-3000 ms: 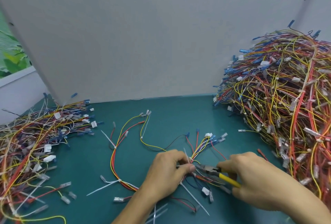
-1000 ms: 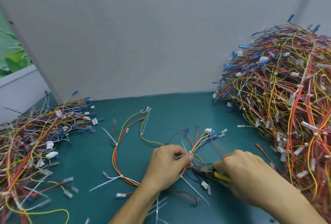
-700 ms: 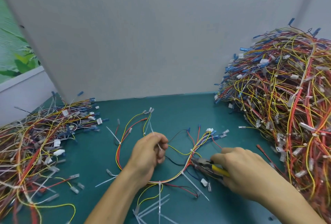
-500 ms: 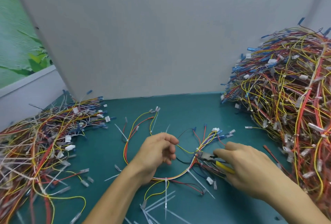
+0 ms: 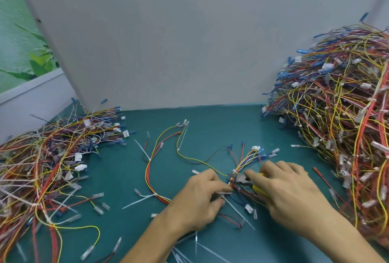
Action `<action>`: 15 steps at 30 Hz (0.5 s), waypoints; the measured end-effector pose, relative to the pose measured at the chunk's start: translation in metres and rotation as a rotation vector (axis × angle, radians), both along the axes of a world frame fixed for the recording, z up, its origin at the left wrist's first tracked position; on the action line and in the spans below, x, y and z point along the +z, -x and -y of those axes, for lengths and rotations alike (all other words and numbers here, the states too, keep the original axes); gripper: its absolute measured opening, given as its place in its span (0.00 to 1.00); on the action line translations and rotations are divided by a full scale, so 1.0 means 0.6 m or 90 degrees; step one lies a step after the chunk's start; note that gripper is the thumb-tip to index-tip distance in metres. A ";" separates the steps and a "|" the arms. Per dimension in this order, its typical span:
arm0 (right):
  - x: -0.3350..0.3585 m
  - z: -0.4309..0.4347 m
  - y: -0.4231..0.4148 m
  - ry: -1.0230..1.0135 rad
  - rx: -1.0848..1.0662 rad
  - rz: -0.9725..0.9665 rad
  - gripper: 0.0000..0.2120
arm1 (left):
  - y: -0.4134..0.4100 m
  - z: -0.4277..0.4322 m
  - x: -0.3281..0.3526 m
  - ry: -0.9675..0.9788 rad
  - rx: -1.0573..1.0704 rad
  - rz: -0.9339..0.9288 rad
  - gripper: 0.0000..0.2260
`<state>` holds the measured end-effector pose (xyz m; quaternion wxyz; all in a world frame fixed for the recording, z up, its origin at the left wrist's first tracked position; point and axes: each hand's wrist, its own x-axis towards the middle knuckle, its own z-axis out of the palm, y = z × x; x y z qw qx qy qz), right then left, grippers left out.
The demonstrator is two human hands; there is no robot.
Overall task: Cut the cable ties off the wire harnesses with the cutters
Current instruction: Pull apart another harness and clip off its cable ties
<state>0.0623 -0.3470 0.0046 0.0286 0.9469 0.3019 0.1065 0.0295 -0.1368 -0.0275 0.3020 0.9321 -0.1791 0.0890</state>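
Cutters (image 5: 242, 179) gripped in right hand (image 5: 288, 193); left hand (image 5: 200, 201) fingers pinch one harness (image 5: 240, 170); two piles.

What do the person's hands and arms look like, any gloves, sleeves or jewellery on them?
Both are bare. The left hand and right hand wear no gloves, and no rings show on the fingers. Both forearms are uncovered as far as the bottom edge of the picture, with no sleeve, watch or bracelet in view. No markings show on them.
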 end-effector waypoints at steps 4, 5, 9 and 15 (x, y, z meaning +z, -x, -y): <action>-0.010 -0.010 -0.001 0.032 0.014 0.072 0.26 | -0.002 -0.001 -0.002 -0.050 -0.027 0.013 0.10; -0.013 -0.010 -0.001 0.039 0.013 0.076 0.26 | -0.002 -0.002 -0.003 -0.069 -0.030 0.011 0.09; -0.019 -0.008 -0.004 0.044 0.030 0.073 0.28 | -0.002 -0.002 -0.006 -0.099 -0.024 0.008 0.08; -0.020 -0.005 -0.007 0.090 0.007 -0.019 0.24 | -0.004 0.002 -0.005 -0.069 0.000 0.031 0.05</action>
